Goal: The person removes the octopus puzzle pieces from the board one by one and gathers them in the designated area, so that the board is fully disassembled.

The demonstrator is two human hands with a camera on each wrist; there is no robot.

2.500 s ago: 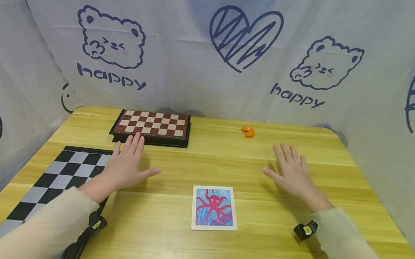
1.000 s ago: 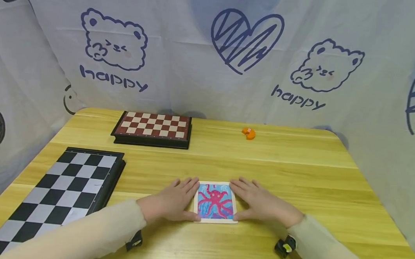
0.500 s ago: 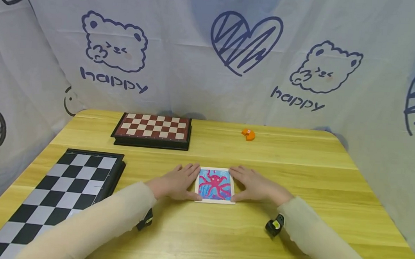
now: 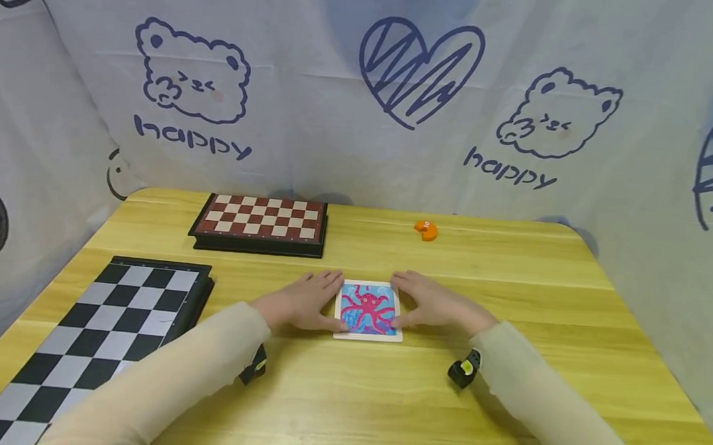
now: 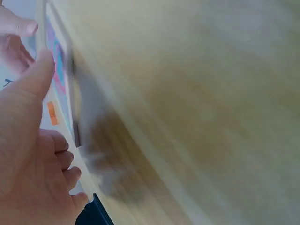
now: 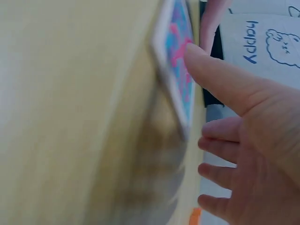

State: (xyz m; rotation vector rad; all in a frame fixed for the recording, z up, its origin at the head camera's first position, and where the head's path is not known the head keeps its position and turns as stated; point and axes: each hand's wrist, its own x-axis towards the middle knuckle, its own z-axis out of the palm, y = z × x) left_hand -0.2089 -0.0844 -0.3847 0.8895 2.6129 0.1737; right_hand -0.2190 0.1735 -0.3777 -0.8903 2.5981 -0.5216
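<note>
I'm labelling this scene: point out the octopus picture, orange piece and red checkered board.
Octopus picture (image 4: 368, 309), head view: on the printed octopus, near the middle.
Orange piece (image 4: 430, 232), head view: on its body, beside the notch.
Red checkered board (image 4: 261, 217), head view: middle of its checkered top.

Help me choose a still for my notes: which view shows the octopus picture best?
The head view: it looks down on the octopus picture, showing nearly all of it. Both wrist views show it steeply slanted and partly hidden; the right wrist view also cuts it off.
</note>
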